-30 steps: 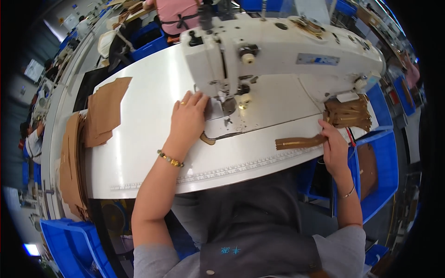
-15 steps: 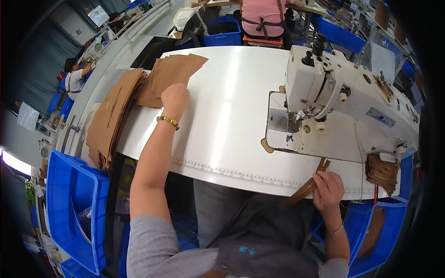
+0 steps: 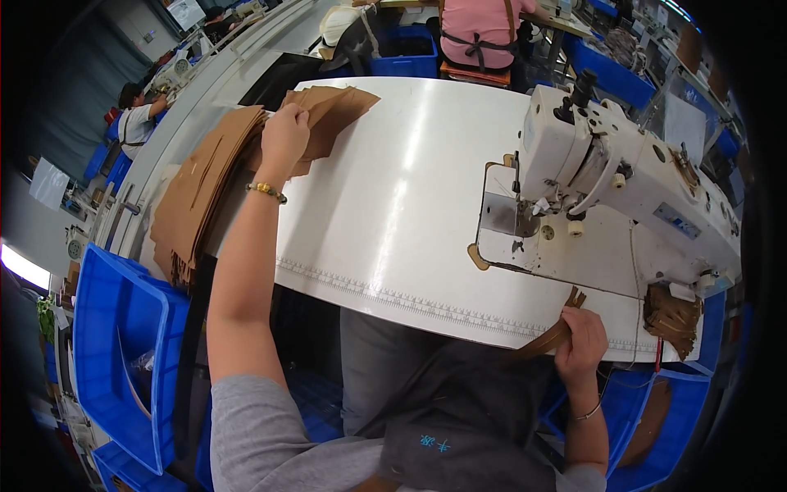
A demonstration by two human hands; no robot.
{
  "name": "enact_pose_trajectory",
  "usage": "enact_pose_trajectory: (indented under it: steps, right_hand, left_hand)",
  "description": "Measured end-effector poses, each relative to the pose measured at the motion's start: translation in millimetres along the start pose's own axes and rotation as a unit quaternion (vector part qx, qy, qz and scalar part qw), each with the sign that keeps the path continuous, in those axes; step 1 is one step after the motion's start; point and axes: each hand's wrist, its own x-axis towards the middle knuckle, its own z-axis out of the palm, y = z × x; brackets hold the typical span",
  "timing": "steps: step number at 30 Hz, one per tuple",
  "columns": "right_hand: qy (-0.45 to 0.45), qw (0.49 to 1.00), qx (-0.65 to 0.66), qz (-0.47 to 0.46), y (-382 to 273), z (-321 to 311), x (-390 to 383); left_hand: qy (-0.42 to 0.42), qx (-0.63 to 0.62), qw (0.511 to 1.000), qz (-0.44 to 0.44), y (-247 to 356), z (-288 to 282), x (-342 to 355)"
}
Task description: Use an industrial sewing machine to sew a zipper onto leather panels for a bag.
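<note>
My left hand [image 3: 284, 139] is closed at the far left of the table, its fingers pinching the near edge of a brown fabric piece. That edge lifts off the small fanned pile of brown fabric pieces [image 3: 340, 111]. Just left of the hand lies a thicker stack of brown fabric pieces [image 3: 201, 184], its near end drooping at the table's edge. At the front right, my right hand [image 3: 582, 338] grips a brown zipper [image 3: 548, 339]. The zipper's upper end sticks up above the fingers, and its other end hangs toward my dark apron [image 3: 467, 402].
A white sewing machine [image 3: 602, 176] stands at the right of the white table [image 3: 393, 221]. A bundle of brown zippers [image 3: 674, 320] lies at its right end. Blue bins [image 3: 168, 369] flank the table below. A person in pink [image 3: 479, 37] sits beyond the far edge.
My left hand has moved left and slightly away from me, raising the fabric's edge. The small pile now looks bent upward. My right hand still holds the zipper in nearly the same place.
</note>
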Motion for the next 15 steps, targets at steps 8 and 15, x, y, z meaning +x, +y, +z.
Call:
enact_pose_trajectory:
  steps: [8, 15]
  right_hand:
    - [-0.024, 0.998, 0.013, 0.062, -2.9, -1.6, 6.2]
    - [-0.116, 0.990, 0.078, 0.037, -13.4, -3.6, 43.7]
  left_hand:
    - [-0.299, -0.675, 0.629, -0.245, 62.4, -56.4, -134.0]
    - [-0.481, -0.619, 0.511, -0.353, 110.1, -81.3, -235.7]
